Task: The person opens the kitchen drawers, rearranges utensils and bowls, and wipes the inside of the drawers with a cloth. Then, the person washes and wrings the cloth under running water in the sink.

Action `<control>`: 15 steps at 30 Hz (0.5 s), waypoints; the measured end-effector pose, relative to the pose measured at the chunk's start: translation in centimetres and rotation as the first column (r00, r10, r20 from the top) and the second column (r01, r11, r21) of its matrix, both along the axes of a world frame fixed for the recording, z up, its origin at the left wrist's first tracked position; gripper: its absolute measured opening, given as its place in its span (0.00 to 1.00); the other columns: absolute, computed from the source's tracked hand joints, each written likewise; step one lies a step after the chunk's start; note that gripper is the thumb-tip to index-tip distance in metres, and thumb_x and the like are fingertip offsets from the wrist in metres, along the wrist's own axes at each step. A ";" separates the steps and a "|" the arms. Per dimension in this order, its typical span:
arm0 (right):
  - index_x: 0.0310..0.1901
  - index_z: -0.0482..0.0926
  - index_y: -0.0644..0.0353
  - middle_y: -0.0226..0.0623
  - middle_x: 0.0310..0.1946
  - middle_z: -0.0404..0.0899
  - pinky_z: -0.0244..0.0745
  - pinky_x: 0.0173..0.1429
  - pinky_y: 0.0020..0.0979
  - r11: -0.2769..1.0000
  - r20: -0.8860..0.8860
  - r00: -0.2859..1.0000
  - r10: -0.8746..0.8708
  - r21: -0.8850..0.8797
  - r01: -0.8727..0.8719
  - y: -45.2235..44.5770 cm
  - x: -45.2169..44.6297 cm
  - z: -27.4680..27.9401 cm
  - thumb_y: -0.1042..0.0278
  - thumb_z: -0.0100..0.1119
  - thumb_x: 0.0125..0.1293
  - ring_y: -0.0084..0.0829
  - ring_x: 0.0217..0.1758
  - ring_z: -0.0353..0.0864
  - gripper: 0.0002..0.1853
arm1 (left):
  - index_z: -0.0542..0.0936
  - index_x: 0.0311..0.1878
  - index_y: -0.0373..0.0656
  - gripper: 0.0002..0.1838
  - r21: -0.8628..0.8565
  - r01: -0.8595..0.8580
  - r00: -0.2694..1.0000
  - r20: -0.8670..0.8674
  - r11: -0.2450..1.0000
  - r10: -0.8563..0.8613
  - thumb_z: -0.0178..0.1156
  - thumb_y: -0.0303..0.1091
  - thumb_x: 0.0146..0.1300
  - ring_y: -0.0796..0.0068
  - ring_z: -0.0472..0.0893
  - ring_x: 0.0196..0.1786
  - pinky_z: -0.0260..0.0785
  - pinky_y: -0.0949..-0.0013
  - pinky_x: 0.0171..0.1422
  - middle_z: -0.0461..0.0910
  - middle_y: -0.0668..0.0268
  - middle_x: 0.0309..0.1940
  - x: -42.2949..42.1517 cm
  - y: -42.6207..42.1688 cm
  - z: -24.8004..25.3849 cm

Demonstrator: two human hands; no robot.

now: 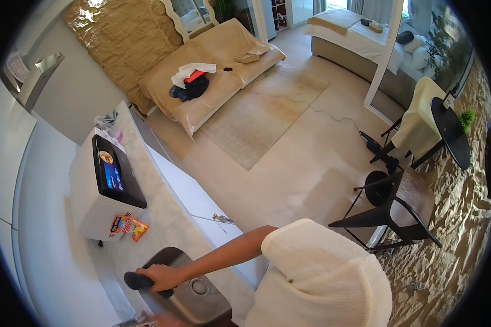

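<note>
My right hand (163, 277) reaches left over the steel sink (218, 302), its fingers wrapped round a black object (138, 280) with a rounded end. The object's dark lower part shows below the fingers, over the sink's edge. Lower down, at the bottom edge of the view, my left hand (166, 320) is blurred and mostly cut off. Close to it lies a small metallic item (140, 317), too unclear to name. The drain (198, 286) shows to the right of my right hand.
On the marble counter (166, 226) are a snack packet (136, 229) and a white appliance (87, 210) with a lit screen. Beyond lie a covered sofa (223, 52) with clothes, a rug (267, 117) and a bed (343, 46). Dark chairs (398, 210) and a round table (450, 133) stand right.
</note>
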State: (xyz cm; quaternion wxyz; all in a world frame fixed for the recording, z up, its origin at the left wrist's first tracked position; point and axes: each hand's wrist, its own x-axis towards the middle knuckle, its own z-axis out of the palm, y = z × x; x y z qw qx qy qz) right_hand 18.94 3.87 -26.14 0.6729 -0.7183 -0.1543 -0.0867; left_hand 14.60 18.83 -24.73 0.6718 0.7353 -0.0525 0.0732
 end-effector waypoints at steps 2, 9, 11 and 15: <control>0.45 0.66 0.62 0.50 0.31 0.75 0.70 0.40 0.42 0.986 0.037 0.999 -0.029 -0.164 0.035 0.3 1.0 -2.9 0.70 0.62 0.37 0.48 0.39 0.76 0.28 | 0.67 0.25 0.44 0.17 0.054 0.004 0.999 -0.054 0.999 -0.001 0.52 0.47 0.61 0.77 0.68 0.26 0.63 0.74 0.32 0.68 0.68 0.21 -1.4 -1.1 -2.7; 0.51 0.68 0.66 0.51 0.38 0.74 0.72 0.48 0.36 0.672 0.075 0.995 -0.070 -0.733 0.102 4.3 -1.9 -4.8 0.59 0.68 0.37 0.41 0.46 0.74 0.37 | 0.68 0.28 0.44 0.15 0.108 0.037 0.990 -0.141 0.993 -0.022 0.53 0.45 0.60 0.76 0.69 0.27 0.64 0.74 0.31 0.69 0.67 0.23 -3.5 -3.0 -5.6; 0.49 0.71 0.66 0.49 0.41 0.75 0.71 0.48 0.36 0.434 0.098 0.832 0.546 -0.882 -0.181 4.8 -1.0 0.6 0.56 0.63 0.46 0.40 0.47 0.74 0.30 | 0.68 0.29 0.43 0.15 0.125 0.054 0.989 -0.143 0.991 -0.036 0.53 0.45 0.60 0.76 0.69 0.27 0.64 0.73 0.31 0.70 0.67 0.23 -3.4 -4.2 -5.8; 0.46 0.74 0.64 0.46 0.44 0.75 0.69 0.51 0.37 0.332 0.057 0.335 0.941 -0.361 -0.871 1.7 1.2 10.1 0.49 0.50 0.61 0.41 0.48 0.74 0.24 | 0.69 0.30 0.43 0.14 0.137 0.126 0.983 -0.147 0.983 -0.106 0.54 0.44 0.60 0.76 0.70 0.27 0.65 0.73 0.31 0.70 0.67 0.24 -2.6 -6.2 -5.7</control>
